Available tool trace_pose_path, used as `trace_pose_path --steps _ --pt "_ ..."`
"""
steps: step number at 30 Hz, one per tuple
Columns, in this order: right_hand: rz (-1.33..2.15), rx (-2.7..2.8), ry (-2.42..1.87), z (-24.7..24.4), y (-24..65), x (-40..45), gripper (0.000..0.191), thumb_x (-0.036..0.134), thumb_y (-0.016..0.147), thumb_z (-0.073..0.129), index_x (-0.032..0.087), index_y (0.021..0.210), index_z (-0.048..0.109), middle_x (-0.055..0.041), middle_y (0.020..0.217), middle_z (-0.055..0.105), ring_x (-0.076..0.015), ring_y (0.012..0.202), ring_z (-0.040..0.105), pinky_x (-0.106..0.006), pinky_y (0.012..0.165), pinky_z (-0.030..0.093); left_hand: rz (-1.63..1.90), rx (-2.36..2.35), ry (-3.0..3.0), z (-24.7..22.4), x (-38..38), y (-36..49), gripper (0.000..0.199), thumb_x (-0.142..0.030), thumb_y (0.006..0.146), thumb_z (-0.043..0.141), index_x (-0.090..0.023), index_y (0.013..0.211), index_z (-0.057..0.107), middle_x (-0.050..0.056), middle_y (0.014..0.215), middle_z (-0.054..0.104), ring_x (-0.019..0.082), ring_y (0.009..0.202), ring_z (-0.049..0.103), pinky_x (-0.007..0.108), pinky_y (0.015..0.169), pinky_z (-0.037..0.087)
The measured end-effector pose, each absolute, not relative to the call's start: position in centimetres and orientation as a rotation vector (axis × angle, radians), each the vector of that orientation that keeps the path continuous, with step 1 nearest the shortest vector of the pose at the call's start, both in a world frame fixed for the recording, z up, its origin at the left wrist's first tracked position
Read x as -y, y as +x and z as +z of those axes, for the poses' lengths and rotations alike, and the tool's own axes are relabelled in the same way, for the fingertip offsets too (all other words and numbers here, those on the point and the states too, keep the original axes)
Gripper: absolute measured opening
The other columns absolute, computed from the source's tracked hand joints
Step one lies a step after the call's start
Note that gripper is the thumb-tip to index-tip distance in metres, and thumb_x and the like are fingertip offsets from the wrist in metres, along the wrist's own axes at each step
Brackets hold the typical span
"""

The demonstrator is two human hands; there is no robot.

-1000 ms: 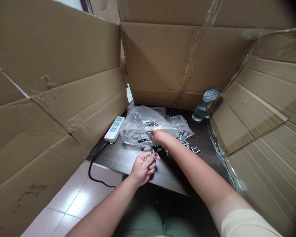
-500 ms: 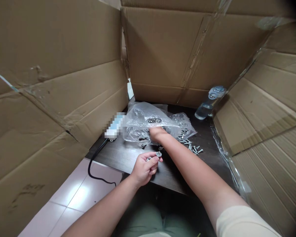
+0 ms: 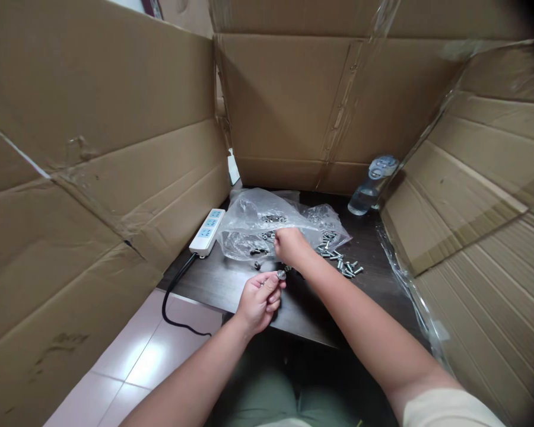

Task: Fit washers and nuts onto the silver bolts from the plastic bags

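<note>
My left hand (image 3: pixel 260 301) is closed over the near part of the table, gripping a bolt (image 3: pixel 282 274) with a washer on it between thumb and forefinger. Other small metal pieces seem tucked in that palm, mostly hidden by the fingers. My right hand (image 3: pixel 290 244) is curled at the mouth of a clear plastic bag (image 3: pixel 244 207); what its fingers hold, if anything, cannot be seen. Small nuts and washers (image 3: pixel 273 219) show in the bag. Between the hands and the bag lies a small dark metal piece (image 3: pixel 257 265).
Several loose bolts (image 3: pixel 349 270) spill from a second clear bag (image 3: pixel 327 216) at the right. A power strip (image 3: pixel 207 231) with a black cable (image 3: pixel 165 302) lies at the left table edge. A water bottle (image 3: pixel 369 187) stands at the back right. Cardboard walls (image 3: pixel 289 101) surround the table.
My right hand has drawn back from inside the bag to its mouth, fingers curled. The left hand keeps its bolt, now tilted differently. The view has shifted slightly.
</note>
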State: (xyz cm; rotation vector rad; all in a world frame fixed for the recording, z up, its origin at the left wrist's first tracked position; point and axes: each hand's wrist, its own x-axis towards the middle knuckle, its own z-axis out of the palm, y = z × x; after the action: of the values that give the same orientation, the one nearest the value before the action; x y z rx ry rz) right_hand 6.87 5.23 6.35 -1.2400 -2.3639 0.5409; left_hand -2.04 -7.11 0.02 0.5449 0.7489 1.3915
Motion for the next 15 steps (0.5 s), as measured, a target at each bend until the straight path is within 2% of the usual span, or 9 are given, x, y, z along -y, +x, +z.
trace_pose_path --steps 2,5,8,11,15 --pt "0.555 2.250 -1.268 5.8 9.0 -3.4 0.014 0.016 0.078 0.056 0.015 0.078 0.070 -0.0108 0.078 0.072 -0.0229 0.076 0.068 -0.033 0.074 0.051 1.395 -0.745 0.543 0.0 7.1 -2.1 0.021 -0.029 0.072 0.073 -0.011 0.080 0.066 0.003 0.069 0.059 0.000 0.043 0.034 0.011 0.034 0.018" --pt "1.152 1.702 -1.167 4.6 11.7 -0.6 0.011 0.024 0.076 0.062 0.014 0.073 0.067 -0.0082 0.067 0.070 -0.0203 0.064 0.067 -0.032 0.065 0.054 1.410 -0.751 0.546 0.2 7.0 -1.8 0.022 -0.030 0.071 0.074 -0.010 0.079 0.066 0.003 0.070 0.058 0.000 0.043 0.034 0.011 0.034 0.018" --pt "1.588 1.241 -1.019 3.4 13.0 1.3 0.018 0.029 0.065 0.075 0.013 0.070 0.067 -0.0068 0.068 0.070 -0.0188 0.064 0.068 -0.032 0.068 0.056 1.427 -0.817 0.560 0.3 6.9 -1.1 0.026 -0.032 0.069 0.075 -0.010 0.080 0.067 0.002 0.068 0.058 0.000 0.041 0.033 0.012 0.033 0.017" --pt "1.736 0.986 -0.918 2.6 13.0 2.1 0.023 0.028 0.058 0.081 0.013 0.070 0.069 -0.0064 0.073 0.070 -0.0158 0.064 0.067 -0.030 0.069 0.057 1.459 -0.911 0.584 0.2 7.0 -0.3 0.030 -0.034 0.067 0.076 -0.011 0.085 0.068 0.001 0.063 0.059 0.000 0.038 0.032 0.013 0.033 0.017" --pt "1.754 0.893 -0.841 1.8 12.6 2.3 0.022 0.028 0.059 0.081 0.014 0.072 0.071 -0.0061 0.078 0.071 -0.0142 0.066 0.065 -0.029 0.069 0.055 1.498 -0.980 0.613 -0.1 7.0 0.3 0.033 -0.036 0.066 0.076 -0.012 0.087 0.069 0.000 0.060 0.057 0.001 0.037 0.032 0.015 0.034 0.018"
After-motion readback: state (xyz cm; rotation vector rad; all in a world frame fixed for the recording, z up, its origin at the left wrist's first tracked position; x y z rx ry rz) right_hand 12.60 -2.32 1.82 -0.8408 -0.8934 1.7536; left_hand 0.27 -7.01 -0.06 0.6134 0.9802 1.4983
